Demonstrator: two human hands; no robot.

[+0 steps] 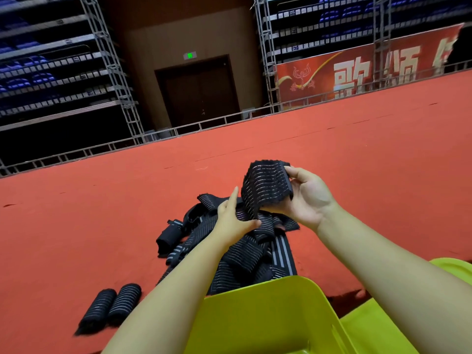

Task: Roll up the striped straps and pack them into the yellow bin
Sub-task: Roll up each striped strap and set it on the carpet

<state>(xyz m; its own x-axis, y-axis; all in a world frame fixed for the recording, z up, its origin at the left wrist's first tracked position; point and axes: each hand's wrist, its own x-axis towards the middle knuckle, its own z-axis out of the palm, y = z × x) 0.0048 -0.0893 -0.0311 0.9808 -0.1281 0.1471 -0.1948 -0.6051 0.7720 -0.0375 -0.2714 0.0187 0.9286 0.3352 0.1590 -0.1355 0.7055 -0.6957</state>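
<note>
Two rolled straps (pixel 112 306) beside yellow bin (pixel 258 318).

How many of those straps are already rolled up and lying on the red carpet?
2, side by side at the lower left: one roll and its neighbour just to its right. More rolls may be hidden in the loose pile or inside the yellow bin.
</note>
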